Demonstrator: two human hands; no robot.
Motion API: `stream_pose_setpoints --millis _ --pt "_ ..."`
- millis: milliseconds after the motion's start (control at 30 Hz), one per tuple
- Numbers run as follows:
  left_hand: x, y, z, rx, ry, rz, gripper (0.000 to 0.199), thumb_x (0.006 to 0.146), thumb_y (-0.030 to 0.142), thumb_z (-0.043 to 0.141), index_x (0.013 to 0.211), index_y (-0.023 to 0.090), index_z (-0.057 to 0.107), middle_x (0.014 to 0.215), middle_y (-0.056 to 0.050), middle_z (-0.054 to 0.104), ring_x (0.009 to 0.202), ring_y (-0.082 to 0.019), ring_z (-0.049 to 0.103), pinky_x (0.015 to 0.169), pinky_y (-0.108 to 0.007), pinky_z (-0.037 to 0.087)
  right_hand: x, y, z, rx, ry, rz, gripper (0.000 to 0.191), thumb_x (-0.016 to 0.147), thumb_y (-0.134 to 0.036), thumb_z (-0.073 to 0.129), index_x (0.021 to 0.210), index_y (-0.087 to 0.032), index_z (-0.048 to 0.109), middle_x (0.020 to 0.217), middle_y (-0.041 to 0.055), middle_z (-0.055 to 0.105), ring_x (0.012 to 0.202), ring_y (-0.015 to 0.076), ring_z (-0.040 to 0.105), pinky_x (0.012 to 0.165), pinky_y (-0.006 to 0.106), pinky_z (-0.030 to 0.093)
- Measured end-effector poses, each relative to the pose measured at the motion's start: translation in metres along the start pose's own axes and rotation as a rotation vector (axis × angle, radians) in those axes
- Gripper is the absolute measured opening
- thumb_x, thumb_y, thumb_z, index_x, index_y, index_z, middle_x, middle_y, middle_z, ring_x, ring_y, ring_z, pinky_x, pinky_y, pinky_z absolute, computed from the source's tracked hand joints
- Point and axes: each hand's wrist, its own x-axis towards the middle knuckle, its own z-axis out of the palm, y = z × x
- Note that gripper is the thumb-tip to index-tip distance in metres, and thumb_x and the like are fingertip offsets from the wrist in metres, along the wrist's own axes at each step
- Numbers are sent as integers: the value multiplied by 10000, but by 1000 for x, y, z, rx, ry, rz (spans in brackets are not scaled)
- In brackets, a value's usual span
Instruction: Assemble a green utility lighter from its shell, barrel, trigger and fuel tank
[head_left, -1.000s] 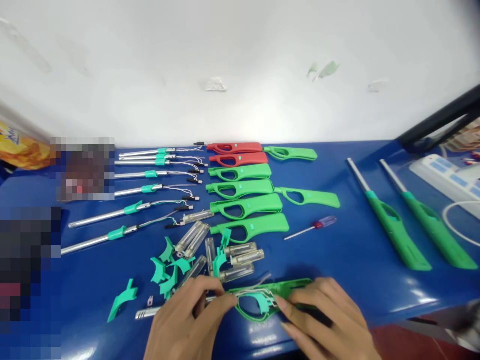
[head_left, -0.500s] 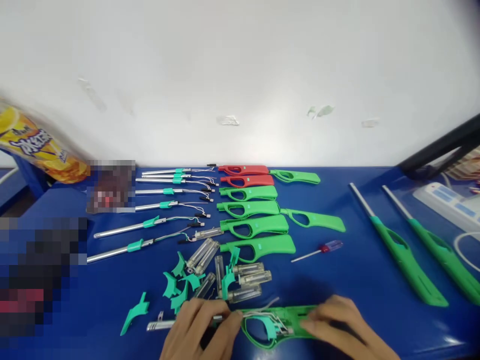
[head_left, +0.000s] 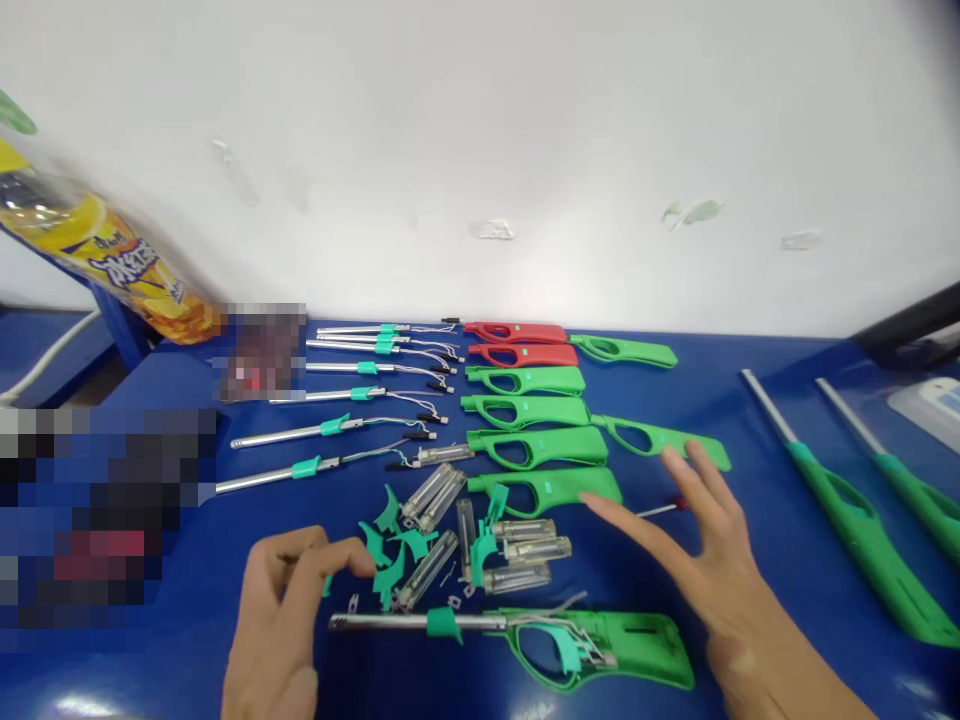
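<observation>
Through the head camera I see a blue table [head_left: 420, 680] where the work looks partway done. At its right lie two whole green lighters [head_left: 862, 550], which I take to be finished. The one in progress is an open green shell [head_left: 660, 650], lying at the near edge between the two hands. A metal rod [head_left: 480, 623] runs into its left end, and wires and a trigger [head_left: 568, 650] sit inside. I see no tank in it and no cover over it.

My right hand [head_left: 712, 540] is spread wide and holds nothing; its index fingertip overlaps a shell in the waiting row [head_left: 570, 490], but I cannot tell whether it touches. My left hand [head_left: 281, 600] is half curled, thumb apart from the index finger, beside the loose teal triggers [head_left: 388, 580]. I see nothing in its grasp, and cannot tell whether it touches the teal piece under its finger.

Left to do, I judge, are that row of red and green shells, the wired rods [head_left: 281, 437] and the clear tanks [head_left: 519, 578].
</observation>
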Motion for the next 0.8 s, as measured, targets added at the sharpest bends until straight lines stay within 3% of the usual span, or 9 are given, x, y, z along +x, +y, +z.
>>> stream_pose_setpoints --millis 133,267,367,567,667,800 --pt "1 -23 -14 62 -93 94 316 1098 402 350 1162 307 645 1142 -33 597 1002 -250 616 793 -393 481 8 0 3 28 -8 7 707 1094 -643 22 1648 -458 421 1793 -9 212 1641 487 191 1170 735 438" --pt "2 -32 -18 219 -69 194 152 1079 310 533 1149 302 668 1117 -16 621 1055 -216 613 874 -352 477 13 -5 10 4 -15 13 464 1150 -396 321 1579 -406 496 1797 23 192 1648 434 195 1186 737 394" --pt "1 -28 -13 206 -76 247 145 1084 266 544 1147 284 673 1117 -20 631 1060 -199 610 888 -332 483 19 -8 15 -49 30 -22 380 1122 -289 460 1473 -342 596 1756 53 272 1634 391 245 1220 666 382" --pt "3 0 9 91 -139 393 199 1056 146 563 1188 256 663 1109 -47 641 1038 -207 591 835 -319 538 24 -5 10 -93 50 -47 325 1129 -296 481 1408 -320 646 1734 62 320 1617 384 279 1211 633 396" --pt "6 15 20 46 -193 459 239 1046 100 550 1209 241 652 1099 -58 663 1017 -215 599 831 -341 559 15 14 -1 -136 81 -17 302 1126 -310 492 1368 -304 672 1731 73 332 1599 405 309 1212 667 385" --pt "9 19 27 11 -233 533 289 1044 88 549 1282 223 642 1099 -64 676 1010 -212 613 838 -343 569 -7 62 -17 -255 105 81 338 1130 -388 459 1363 -278 677 1631 112 487 1510 422 449 1201 708 398"
